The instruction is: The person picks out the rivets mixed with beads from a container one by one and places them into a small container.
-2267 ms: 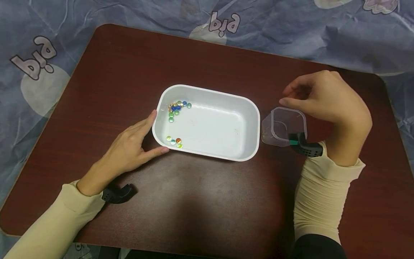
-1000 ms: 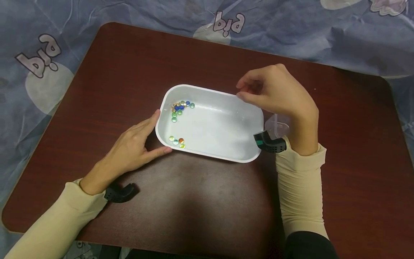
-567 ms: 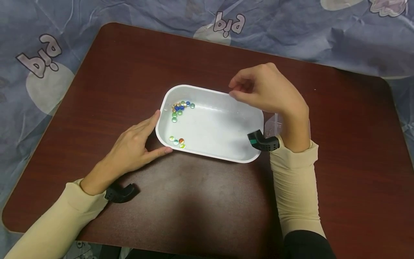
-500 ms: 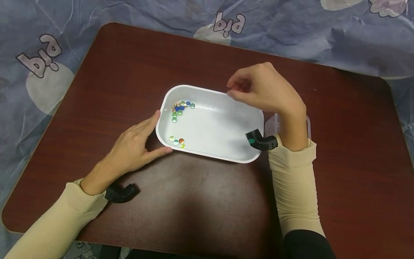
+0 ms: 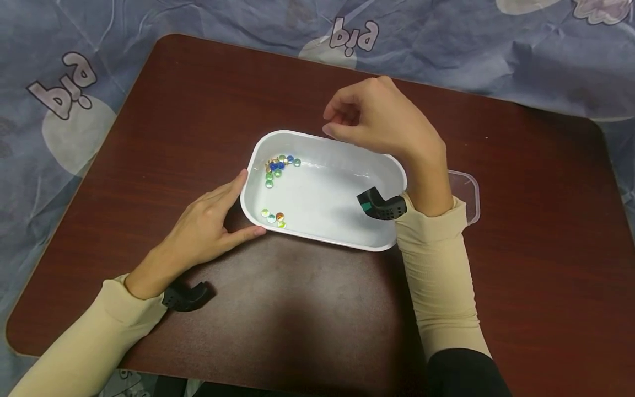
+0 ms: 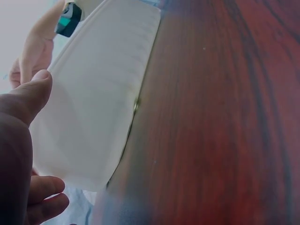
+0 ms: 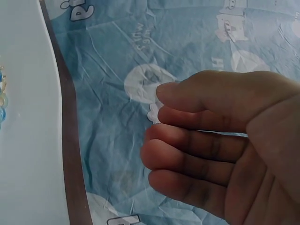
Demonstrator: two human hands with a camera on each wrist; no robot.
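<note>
A white rectangular tray [image 5: 322, 237] stands mid-table in the head view. Glass beads in blue and green, with small gold-coloured pieces, cluster in its far left corner [image 5: 278, 165]; several more beads [image 5: 274, 217] lie at its near left. My left hand [image 5: 203, 223] rests against the tray's left end, fingers straight and thumb at the near rim. Over the tray's far rim hovers my right hand [image 5: 379, 121], its fingers loosely curled. The right wrist view shows nothing between that hand's thumb and fingers [image 7: 187, 178]. Behind the right forearm, a clear plastic box [image 5: 465, 196] is partly hidden.
The dark brown wooden table [image 5: 307, 309] has rounded corners, and a blue printed cloth [image 5: 238, 25] lies beyond its far edge. Black wrist devices sit on both arms, the right one [image 5: 382, 207] overlapping the tray in the head view.
My right hand has travelled left and away from me, from above the clear box to over the tray's far rim. The left hand, tray and beads keep their places.
</note>
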